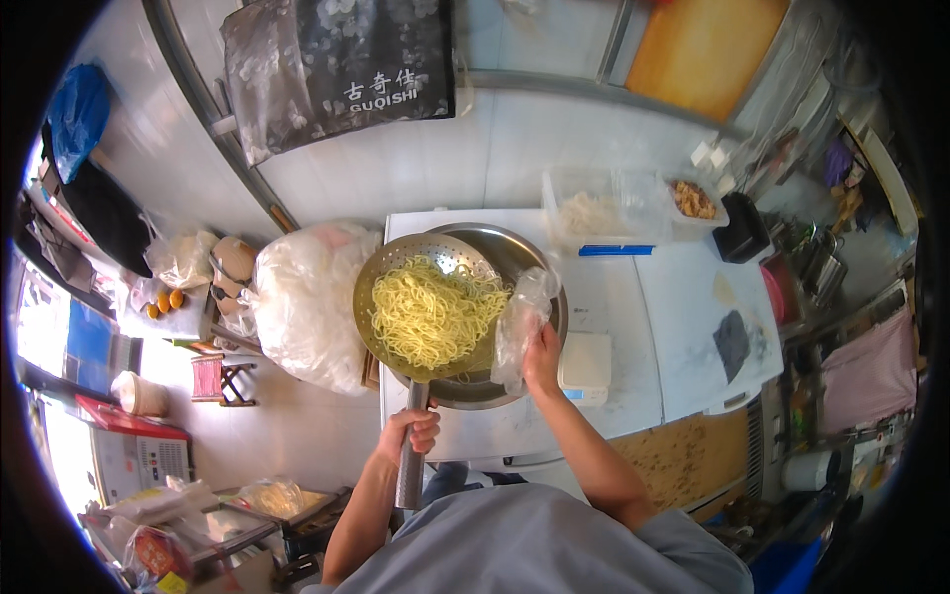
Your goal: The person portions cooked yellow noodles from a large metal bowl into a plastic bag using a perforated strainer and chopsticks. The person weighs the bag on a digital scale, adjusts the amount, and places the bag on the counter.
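My left hand point(410, 433) is closed around the metal handle point(412, 475) of a large perforated strainer ladle point(365, 312). A heap of yellow noodles point(438, 312) fills much of its bowl. The ladle is over the left part of a wide stainless steel basin point(545, 282), whose inside is largely covered. My right hand point(542, 353) is at the basin's right side with a clear plastic bag point(523, 319) over or in its fingers. The bag reaches close to the noodles; whether they touch cannot be told.
A digital kitchen scale point(586, 364) sits right of the basin on the white worktop point(631, 401). Behind it are a clear plastic tub point(594, 208) and a smaller box of brown food point(694, 200). A bulging white plastic sack point(312, 312) stands at left. A folding stool point(219, 380) is on the floor.
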A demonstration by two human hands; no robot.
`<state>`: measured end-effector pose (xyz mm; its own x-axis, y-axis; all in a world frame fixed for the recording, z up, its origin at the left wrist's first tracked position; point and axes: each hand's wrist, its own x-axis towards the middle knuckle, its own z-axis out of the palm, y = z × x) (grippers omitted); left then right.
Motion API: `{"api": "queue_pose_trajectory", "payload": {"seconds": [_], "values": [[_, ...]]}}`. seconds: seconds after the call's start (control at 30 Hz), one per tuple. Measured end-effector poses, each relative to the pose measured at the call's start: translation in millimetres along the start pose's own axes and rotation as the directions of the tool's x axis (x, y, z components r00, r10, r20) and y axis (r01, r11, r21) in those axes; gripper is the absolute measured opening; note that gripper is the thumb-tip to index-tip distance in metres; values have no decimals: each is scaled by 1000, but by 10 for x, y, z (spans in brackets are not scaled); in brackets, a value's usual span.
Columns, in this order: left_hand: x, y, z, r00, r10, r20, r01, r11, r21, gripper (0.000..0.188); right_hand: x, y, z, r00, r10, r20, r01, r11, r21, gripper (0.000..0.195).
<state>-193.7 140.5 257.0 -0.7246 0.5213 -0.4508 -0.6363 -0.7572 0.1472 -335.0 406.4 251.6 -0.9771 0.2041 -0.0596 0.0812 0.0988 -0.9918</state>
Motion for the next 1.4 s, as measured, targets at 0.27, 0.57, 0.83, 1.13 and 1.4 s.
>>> {"api": "queue_pose_trajectory", "payload": {"seconds": [0.27,0.57,0.83,1.13,1.4], "values": [[-233,55,135,997,41,-65,-34,995,96,23,566,56,603,795,449,407,-602,505,619,65],[-504,22,192,996,22,-86,-10,991,136,23,1105,-102,301,845,24,535,-494,421,761,52],[-329,-20,60,1000,-16,15,16,999,38,21,1017,-339,630,806,-35,592,-388,724,571,61],[-6,-53,66,993,-81,87,82,997,-7,17,350,-419,1209,574,-419,703,813,397,-427,57],[-110,-60,-13,993,-87,83,87,996,9,20,-50,-861,843,643,-253,723,754,378,-538,81]]}}
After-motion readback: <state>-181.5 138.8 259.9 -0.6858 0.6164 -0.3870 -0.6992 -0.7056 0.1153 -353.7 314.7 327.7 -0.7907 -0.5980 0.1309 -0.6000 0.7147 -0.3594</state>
